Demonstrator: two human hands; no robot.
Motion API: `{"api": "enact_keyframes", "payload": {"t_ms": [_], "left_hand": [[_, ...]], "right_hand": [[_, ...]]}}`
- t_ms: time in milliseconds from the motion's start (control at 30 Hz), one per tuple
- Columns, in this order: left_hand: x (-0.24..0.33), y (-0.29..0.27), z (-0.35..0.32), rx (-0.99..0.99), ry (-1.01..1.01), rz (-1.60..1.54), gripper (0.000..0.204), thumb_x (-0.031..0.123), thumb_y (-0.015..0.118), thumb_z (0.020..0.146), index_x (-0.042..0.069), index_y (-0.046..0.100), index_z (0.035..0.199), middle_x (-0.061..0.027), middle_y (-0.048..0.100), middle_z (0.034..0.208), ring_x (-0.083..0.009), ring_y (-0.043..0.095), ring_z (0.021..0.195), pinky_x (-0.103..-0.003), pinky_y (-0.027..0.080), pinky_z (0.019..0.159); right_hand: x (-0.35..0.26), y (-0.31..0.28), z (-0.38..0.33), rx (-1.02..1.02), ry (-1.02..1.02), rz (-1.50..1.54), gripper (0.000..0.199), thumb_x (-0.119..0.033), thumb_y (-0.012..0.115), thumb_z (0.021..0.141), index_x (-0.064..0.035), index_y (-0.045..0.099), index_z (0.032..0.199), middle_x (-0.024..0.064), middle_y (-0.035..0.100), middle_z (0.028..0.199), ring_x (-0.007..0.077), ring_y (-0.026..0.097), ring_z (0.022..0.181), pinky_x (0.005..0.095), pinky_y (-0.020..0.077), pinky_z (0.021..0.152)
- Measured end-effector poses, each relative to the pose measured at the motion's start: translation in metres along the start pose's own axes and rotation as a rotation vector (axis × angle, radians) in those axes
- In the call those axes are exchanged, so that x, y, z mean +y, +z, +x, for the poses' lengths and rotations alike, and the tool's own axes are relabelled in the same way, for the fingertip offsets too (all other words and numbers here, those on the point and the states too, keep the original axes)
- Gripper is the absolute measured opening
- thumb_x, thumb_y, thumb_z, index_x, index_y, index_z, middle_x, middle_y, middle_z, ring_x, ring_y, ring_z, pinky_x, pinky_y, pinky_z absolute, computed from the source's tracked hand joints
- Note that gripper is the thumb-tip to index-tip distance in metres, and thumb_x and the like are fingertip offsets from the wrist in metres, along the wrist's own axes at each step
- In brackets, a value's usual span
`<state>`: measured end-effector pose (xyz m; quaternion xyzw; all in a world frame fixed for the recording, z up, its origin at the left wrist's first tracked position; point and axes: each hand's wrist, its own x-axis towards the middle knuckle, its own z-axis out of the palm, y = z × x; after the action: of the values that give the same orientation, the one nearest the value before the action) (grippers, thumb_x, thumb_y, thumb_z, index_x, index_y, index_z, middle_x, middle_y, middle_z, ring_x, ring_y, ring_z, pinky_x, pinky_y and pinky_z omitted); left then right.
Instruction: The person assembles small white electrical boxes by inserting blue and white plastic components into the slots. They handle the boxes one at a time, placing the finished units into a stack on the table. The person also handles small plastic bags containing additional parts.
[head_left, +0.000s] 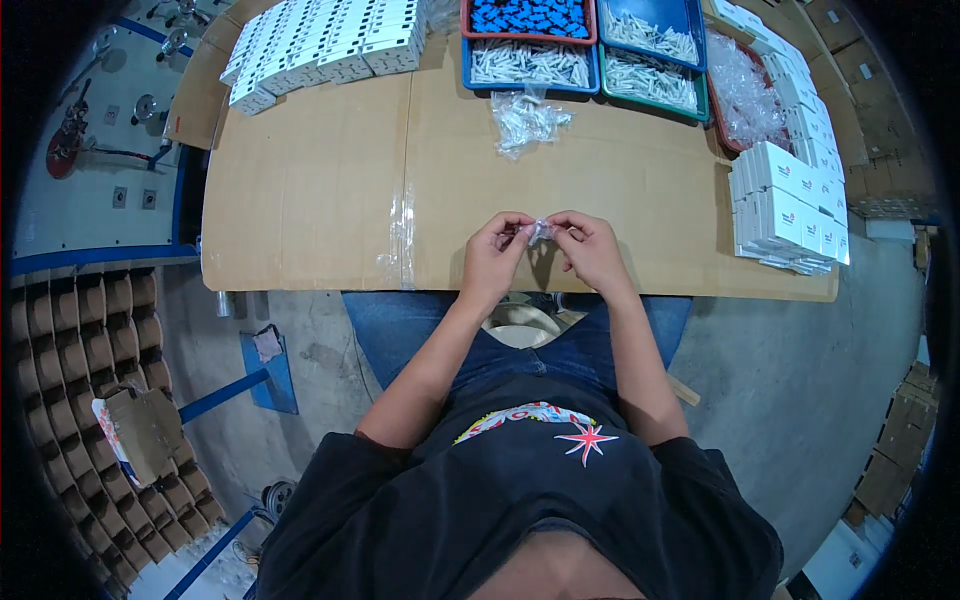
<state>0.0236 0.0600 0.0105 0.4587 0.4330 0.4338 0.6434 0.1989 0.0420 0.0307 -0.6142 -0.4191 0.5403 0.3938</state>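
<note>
A: What are the 2 hands doing?

B: Seen from above, a seated person's left hand (492,250) and right hand (590,245) meet over the near edge of a cardboard-covered table (320,190). Both pinch 1 small clear plastic bag (539,232) between thumb and fingertips, each closed on 1 end of it.

A: What might go wrong?

B: In my judgement the slippery film could slide from the pinch. The bag hangs right at the table's near edge, so it might drop onto the person's lap or the floor.

A: What packages are there?

B: Beyond the bag, mid-table, lies a loose heap of clear bags (525,118). At the table's far edge sit a red tray of blue parts (528,17), a blue tray of white sticks (530,63), and 2 more trays of white sticks (655,55). On the table's right side, stacked white boxes (790,205) carry small red marks. At its far left corner, rows of white boxes (320,45).
</note>
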Motion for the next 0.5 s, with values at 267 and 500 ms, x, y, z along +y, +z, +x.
{"api": "enact_keyframes", "payload": {"t_ms": [267,500], "left_hand": [[-0.0066,-0.0039,0.0042,0.010,-0.008,0.024,0.012,0.004,0.059,0.101,-0.002,0.064,0.110,-0.0055,0.068,0.099,-0.0099,0.064,0.090,-0.025,0.051,0.081],[-0.0087,-0.0067,0.0038,-0.061,-0.063,0.097,0.012,0.006,0.059,0.102,-0.002,0.063,0.111,-0.0049,0.069,0.094,-0.0090,0.064,0.085,-0.025,0.051,0.076]], "right_hand": [[0.0056,0.0025,0.0016,-0.029,-0.019,0.133,0.027,-0.010,0.061,0.096,-0.0059,0.073,0.120,0.0026,0.073,0.090,0.0076,0.066,0.073,0.0215,0.0502,0.049],[0.0077,0.0020,0.0025,-0.031,0.009,0.126,0.023,-0.009,0.063,0.096,-0.0041,0.074,0.115,-0.0019,0.066,0.079,0.0035,0.057,0.063,0.0196,0.0472,0.048]]}}
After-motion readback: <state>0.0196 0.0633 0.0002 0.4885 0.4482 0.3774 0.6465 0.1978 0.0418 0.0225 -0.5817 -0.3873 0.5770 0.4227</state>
